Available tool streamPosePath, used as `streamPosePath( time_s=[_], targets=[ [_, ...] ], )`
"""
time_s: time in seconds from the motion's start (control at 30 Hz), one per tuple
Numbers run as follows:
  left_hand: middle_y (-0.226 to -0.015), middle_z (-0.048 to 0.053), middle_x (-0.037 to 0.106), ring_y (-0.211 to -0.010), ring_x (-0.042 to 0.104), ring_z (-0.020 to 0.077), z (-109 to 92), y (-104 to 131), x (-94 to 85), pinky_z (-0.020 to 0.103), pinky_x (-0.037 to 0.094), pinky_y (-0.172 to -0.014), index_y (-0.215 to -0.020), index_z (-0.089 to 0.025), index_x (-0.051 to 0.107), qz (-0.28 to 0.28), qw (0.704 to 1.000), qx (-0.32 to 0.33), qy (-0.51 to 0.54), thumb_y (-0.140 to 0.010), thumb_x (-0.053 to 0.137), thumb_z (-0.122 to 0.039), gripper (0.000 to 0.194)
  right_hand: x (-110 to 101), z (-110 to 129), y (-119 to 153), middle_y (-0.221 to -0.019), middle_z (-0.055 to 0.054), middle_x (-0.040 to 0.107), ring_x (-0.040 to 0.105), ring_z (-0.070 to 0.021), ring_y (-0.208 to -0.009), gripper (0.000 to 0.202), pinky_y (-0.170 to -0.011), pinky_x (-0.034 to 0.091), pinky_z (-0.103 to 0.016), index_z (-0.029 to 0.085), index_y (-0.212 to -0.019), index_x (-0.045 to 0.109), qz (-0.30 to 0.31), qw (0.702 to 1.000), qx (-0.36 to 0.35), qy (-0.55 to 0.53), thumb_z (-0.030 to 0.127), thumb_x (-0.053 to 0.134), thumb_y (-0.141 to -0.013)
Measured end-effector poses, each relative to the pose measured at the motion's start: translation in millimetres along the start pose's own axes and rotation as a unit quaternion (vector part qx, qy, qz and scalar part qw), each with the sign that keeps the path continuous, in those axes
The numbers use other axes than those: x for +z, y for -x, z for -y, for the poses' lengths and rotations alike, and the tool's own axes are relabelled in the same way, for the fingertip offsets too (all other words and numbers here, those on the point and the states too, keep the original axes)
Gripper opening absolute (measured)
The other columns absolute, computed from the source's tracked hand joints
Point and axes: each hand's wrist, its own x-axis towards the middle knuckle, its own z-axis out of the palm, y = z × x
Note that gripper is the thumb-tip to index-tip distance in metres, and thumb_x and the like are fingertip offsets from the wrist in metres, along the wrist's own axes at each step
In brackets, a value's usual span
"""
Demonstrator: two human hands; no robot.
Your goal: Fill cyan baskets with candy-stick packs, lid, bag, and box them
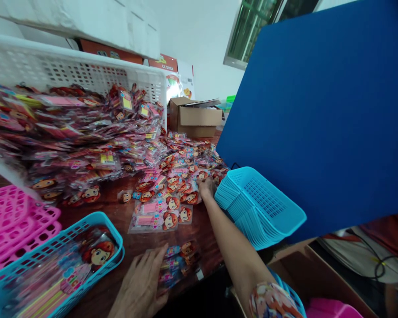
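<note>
Clear plastic wraps the near packets [181,265], which lie at the table's [111,207] front edge, left of the stack [252,207] of blue baskets. They are somewhat blurred, but red-haired cartoon heads and blue and pink print show through. Left hand [141,282] lies against them on the side away from the stack, back upward, fingers stretched forward and thumb side towards them; whether it grips them I cannot tell. Their long axis runs crosswise, heads towards the stack.

Farther left of the stack, a filled basket [118,236] holds more packets, with pink and yellow sticks and the word "Stick" showing; the top one lies lengthwise in it, head at the end nearer the stack. Pink baskets [29,221] stand on its far side.

Between filled basket and stack, flat packets [154,216] lie crosswise, their heads also towards the stack. Right hand [206,187] is just left of the stack, forearm stretched forward alongside it, fingers down among loose packets [185,170] that point many ways. Whether it has closed on any I cannot tell.

Beyond, well left of the stack, a white crate [86,62] spills a heap of packets; an open carton [200,117] stands behind the stack.
</note>
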Motion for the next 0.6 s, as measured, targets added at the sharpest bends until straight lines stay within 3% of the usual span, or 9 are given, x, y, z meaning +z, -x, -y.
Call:
streamPosePath(
  time_s=[0.1, 0.23, 0.43, 0.5, 0.6],
  targets=[
    [-0.131, 0.008, 0.061, -0.114, 0.058, 0.0267, -2, -4, -1.7, 0.039, 0.041, -0.098, -0.151, -0.023, 0.016, 0.015, 1.0, -0.013, -0.003, -0.063, 0.062, -0.011, 0.1, -2, -3, -3, -0.112, -0.015, 0.066, 0.057, -0.0292, -0.11, 0.023, -0.097, 0.041, -0.037, 0.016, -0.096, 0.069, 0.006, 0.999, -0.036, -0.008, 0.029, 0.063, -0.079],
    [-0.132, 0.009, 0.06, -0.115, 0.057, 0.0271, -4, -4, -3.9, 0.041, 0.04, -0.099, -0.152, -0.022, 0.015, 0.019, 1.0, -0.01, -0.017, -0.065, 0.06, -0.01, 0.099, -6, 0, 2, -0.105, -0.013, 0.067, 0.056, -0.0249, -0.101, 0.019, -0.092, 0.04, -0.034, 0.017, -0.091, 0.066, -0.014, 0.995, -0.088, -0.053, 0.025, 0.05, -0.084],
    [-0.135, 0.008, 0.058, -0.118, 0.055, 0.0277, -4, -3, -5.1, 0.043, 0.039, -0.102, -0.146, -0.023, 0.031, 0.035, 0.999, -0.012, -0.012, -0.069, 0.061, -0.014, 0.083, -26, 3, 37, -0.084, -0.002, 0.063, 0.053, -0.017, -0.078, 0.021, -0.072, 0.042, -0.027, 0.021, -0.086, 0.057, -0.017, 0.975, -0.154, -0.157, 0.038, 0.045, -0.09],
    [-0.136, 0.008, 0.057, -0.119, 0.054, 0.028, -5, -6, -8.4, 0.044, 0.039, -0.103, -0.142, -0.023, 0.037, 0.05, 0.999, -0.018, -0.002, -0.07, 0.061, -0.013, 0.077, -35, -5, 56, -0.078, 0.001, 0.059, 0.051, -0.015, -0.073, 0.022, -0.068, 0.041, -0.025, 0.021, -0.081, 0.054, -0.015, 0.959, -0.167, -0.227, 0.042, 0.051, -0.089],
    [-0.136, 0.01, 0.057, -0.119, 0.054, 0.0289, -8, -10, -15.5, 0.045, 0.04, -0.102, -0.139, -0.021, 0.041, 0.073, 0.997, -0.022, 0.012, -0.071, 0.061, -0.013, 0.071, -47, -23, 85, -0.075, 0.003, 0.055, 0.049, -0.0124, -0.068, 0.025, -0.063, 0.04, -0.024, 0.021, -0.077, 0.052, 0.0, 0.905, -0.147, -0.398, 0.042, 0.065, -0.081]
  ],
)
